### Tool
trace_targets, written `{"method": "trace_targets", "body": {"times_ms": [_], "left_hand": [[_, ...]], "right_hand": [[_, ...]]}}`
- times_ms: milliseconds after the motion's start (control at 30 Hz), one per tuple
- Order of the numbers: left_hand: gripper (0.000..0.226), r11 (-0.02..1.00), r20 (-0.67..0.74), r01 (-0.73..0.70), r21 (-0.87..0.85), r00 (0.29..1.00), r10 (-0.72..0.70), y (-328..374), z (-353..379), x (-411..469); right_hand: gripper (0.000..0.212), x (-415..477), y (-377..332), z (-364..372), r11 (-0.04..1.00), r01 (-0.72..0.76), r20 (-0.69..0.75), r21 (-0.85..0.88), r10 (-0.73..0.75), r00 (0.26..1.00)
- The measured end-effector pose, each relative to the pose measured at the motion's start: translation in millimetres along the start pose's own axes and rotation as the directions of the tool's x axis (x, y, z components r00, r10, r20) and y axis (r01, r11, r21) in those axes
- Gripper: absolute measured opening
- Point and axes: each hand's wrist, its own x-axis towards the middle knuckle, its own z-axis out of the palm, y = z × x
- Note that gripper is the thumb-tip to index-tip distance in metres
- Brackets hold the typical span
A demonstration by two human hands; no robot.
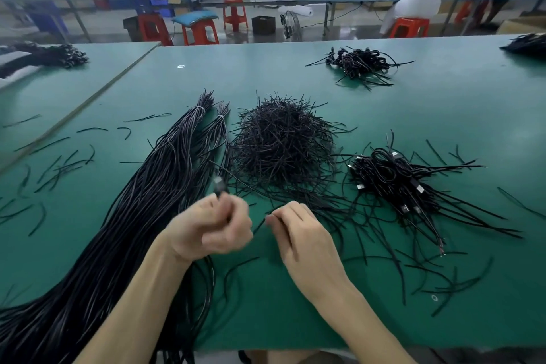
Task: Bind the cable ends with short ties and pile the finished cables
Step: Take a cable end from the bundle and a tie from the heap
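Tie heap (280,142) right of cable bundle (153,186)

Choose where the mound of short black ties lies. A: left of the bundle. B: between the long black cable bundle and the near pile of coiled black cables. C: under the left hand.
B: the mound of short black ties has the long black cable bundle to its left and the pile of coiled black cables to its right.
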Motion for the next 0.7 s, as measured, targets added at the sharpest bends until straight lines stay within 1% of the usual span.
{"method": "trace_targets", "body": {"times_ms": [33, 67, 100, 133, 167, 233, 300, 333, 433, 567, 633, 700], "left_hand": [[0.041, 0.987, 0.076, 0.111, 0.119, 0.99, -0.12, -3, 2, 0], [0.042, 0.955, 0.125, 0.201, 0.218, 0.965, -0.232, -5, 4, 0], [0.045, 0.915, 0.144, 0.263, 0.304, 0.937, -0.317, -6, 6, 1], [0.047, 0.877, 0.134, 0.297, 0.379, 0.92, -0.369, -7, 8, 3], [0.049, 0.849, 0.106, 0.307, 0.429, 0.917, -0.385, -7, 10, 6], [0.049, 0.855, 0.055, 0.284, 0.435, 0.939, -0.34, -8, 14, 10], [0.05, 0.878, 0.004, 0.27, 0.396, 0.956, -0.295, -11, 14, 12], [0.049, 0.869, -0.028, 0.273, 0.413, 0.957, -0.288, -13, 13, 12], [0.047, 0.808, -0.128, 0.302, 0.506, 0.953, -0.276, -20, 10, 15], [0.041, 0.767, -0.245, 0.314, 0.56, 0.947, -0.209, -22, 12, 18], [0.038, 0.709, -0.294, 0.297, 0.64, 0.947, -0.13, -26, 14, 21], [0.034, 0.585, -0.359, 0.287, 0.758, 0.934, 0.007, -33, 16, 24]], "right_hand": [[0.024, 0, 1, 0, 1.0, 0.004, -0.035, 0.017, -0.004, 0.999], [0.024, -1, 0, 0, 1.0, 0.011, -0.073, 0.028, -0.009, 0.997], [0.025, -2, 0, 0, 0.999, 0.019, -0.113, 0.045, -0.014, 0.994], [0.026, -2, 0, -1, 0.996, 0.031, -0.152, 0.078, -0.019, 0.988], [0.026, -2, 0, -2, 0.991, 0.046, -0.193, 0.125, -0.021, 0.981], [0.026, -2, 0, -7, 0.973, 0.07, -0.286, 0.218, -0.005, 0.958], [0.026, -1, 1, -11, 0.958, 0.07, -0.383, 0.278, 0.044, 0.923], [0.025, -1, 2, -13, 0.951, 0.058, -0.418, 0.303, 0.079, 0.905], [0.022, 1, 3, -16, 0.943, 0.027, -0.471, 0.333, 0.141, 0.871], [0.025, 0, 3, -17, 0.935, 0.061, -0.497, 0.35, 0.13, 0.858], [0.025, 0, 2, -15, 0.928, 0.082, -0.488, 0.364, 0.115, 0.865], [0.025, -1, 0, -15, 0.919, 0.12, -0.48, 0.377, 0.083, 0.874]]}}
